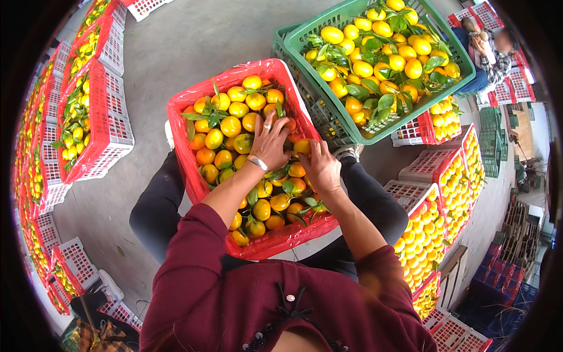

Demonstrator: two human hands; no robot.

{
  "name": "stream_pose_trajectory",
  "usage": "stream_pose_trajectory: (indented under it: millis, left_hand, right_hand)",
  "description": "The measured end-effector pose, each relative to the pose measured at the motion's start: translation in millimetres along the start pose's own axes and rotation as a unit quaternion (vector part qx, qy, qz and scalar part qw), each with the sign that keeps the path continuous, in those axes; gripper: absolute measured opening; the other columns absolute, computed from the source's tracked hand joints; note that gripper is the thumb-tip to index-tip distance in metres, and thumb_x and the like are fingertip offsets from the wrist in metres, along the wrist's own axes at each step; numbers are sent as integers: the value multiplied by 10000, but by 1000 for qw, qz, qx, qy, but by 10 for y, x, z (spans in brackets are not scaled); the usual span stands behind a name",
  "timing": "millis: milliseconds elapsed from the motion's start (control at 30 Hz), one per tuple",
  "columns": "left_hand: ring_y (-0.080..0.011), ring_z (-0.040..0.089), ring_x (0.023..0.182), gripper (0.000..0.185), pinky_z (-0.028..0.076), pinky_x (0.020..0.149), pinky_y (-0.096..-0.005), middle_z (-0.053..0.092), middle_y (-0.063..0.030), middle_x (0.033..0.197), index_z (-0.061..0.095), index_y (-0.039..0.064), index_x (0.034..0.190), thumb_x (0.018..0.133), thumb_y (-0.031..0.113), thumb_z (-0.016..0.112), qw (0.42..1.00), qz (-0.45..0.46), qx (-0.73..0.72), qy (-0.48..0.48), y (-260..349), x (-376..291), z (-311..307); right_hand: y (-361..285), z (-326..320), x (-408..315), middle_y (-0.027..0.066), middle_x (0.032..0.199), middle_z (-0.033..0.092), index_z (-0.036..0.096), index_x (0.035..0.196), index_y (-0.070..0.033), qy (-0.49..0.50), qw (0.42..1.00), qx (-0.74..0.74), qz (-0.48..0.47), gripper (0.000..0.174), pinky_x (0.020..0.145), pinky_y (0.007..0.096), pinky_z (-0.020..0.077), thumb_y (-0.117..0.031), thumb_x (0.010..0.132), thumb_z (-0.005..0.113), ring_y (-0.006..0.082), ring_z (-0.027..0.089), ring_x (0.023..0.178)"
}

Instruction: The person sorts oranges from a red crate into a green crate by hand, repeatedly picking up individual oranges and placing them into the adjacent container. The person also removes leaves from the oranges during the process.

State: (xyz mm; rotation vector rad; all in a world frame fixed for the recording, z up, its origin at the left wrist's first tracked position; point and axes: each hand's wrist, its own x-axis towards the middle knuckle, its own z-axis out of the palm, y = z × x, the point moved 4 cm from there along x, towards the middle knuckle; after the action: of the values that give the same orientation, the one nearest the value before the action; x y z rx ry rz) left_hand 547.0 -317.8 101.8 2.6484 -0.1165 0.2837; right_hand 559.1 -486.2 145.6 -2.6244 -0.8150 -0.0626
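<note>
Between my knees stands a crate lined with red plastic film (pixel 193 185), filled with orange-yellow citrus fruits (pixel 231 126), some with green leaves. My left hand (pixel 272 143), with a ring and a silver bracelet, lies palm down on the fruit, fingers spread. Just right of it, my right hand (pixel 322 166) grips one yellow-orange citrus fruit (pixel 301 147) between thumb and fingers, low over the crate's right side. The fruits under both palms are hidden.
A green plastic crate (pixel 325 103) of leafy citrus stands at the upper right, on another green crate. Red-lined white crates (pixel 116 110) of fruit line the left; more fruit-filled crates (pixel 422 220) stand at right. Another person (pixel 495 66) sits at the far upper right.
</note>
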Motion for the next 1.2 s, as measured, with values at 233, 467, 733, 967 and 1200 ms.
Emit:
stream_pose_trajectory:
  millis: [233,467,733,967,1200]
  left_hand:
    - [-425,203,1538,647,174,1258,-617,409,-138,1472,592,36,1235,712,319,844,998,-28,-5,-54,-94,-55,95]
    - [-429,294,1493,561,214,1241,-621,456,-138,1392,582,63,1143,673,239,832,998,-28,-48,15,-102,-153,115]
    - [-410,329,1478,516,206,1252,-607,483,-117,1349,606,74,1152,691,183,810,996,-39,-81,15,-131,-201,88]
    - [-444,337,1460,490,209,1234,-632,493,-157,1361,617,78,1115,683,200,817,995,-17,-92,24,-187,-208,175]
    - [-426,309,1493,461,195,1238,-627,485,-139,1398,638,78,1091,681,198,811,994,11,-108,32,-235,-150,241]
  right_hand:
    - [-173,181,335,195,1110,558,490,1129,-16,-52,995,-74,30,294,612,444,612,-41,883,650,369,720,753]
    - [-196,297,581,188,1133,600,577,1037,-32,-129,984,-120,22,240,707,468,619,-94,852,717,364,740,829]
    - [-175,320,881,163,1150,667,680,1036,-39,-248,962,-100,-47,193,856,491,587,-105,855,693,404,690,1060]
    - [-384,167,918,48,1002,721,730,947,-119,-246,877,-290,-294,109,946,412,528,-126,847,686,274,572,1273]
    - [-166,493,897,107,1121,716,727,1087,-54,-243,932,-216,-161,290,977,433,501,-96,801,712,297,645,1115]
